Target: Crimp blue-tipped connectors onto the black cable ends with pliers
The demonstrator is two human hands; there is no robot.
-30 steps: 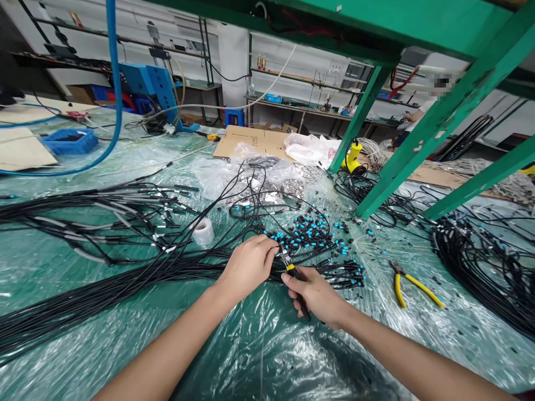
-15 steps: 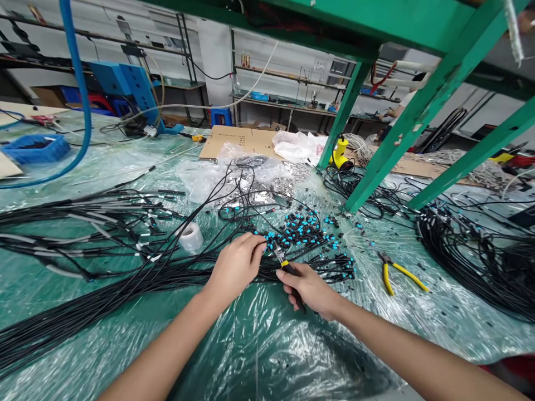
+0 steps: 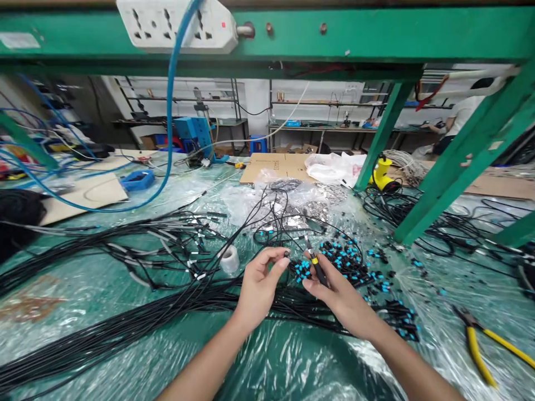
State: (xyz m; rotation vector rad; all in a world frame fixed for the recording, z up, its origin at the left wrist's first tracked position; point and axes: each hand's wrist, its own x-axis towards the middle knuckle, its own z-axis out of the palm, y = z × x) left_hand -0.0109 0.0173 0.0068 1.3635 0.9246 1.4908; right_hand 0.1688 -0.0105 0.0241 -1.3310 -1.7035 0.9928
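On the far left, a flat blue plastic tray (image 3: 137,180) sits on a tan board (image 3: 83,195); nearer, long black cables (image 3: 104,328) run in a thick bundle across clear plastic sheeting (image 3: 430,317) over the green table, their grey-sleeved split ends (image 3: 137,259) fanned toward the far side; a white roll of clear tape (image 3: 229,259) stands among them. The left hand (image 3: 259,292) is half curled, thumb and forefinger drawn close at a small dark cable end (image 3: 286,254), though whether it is gripped is too small to tell; the right hand (image 3: 345,298) is closed around a slim black-handled tool with a yellow band (image 3: 316,267), whose thin metal tip points far, just beside the left fingers. Just beyond the hands lies a loose heap of black connectors with blue tips (image 3: 343,257); further blue-tipped cable ends (image 3: 401,326) fan out at near right, so many ends already carry these tips, while small black pieces lie scattered on the sheeting; yellow-handled pliers (image 3: 474,348) lie apart at near right, and a tangle of black cable (image 3: 443,234) spreads far right.
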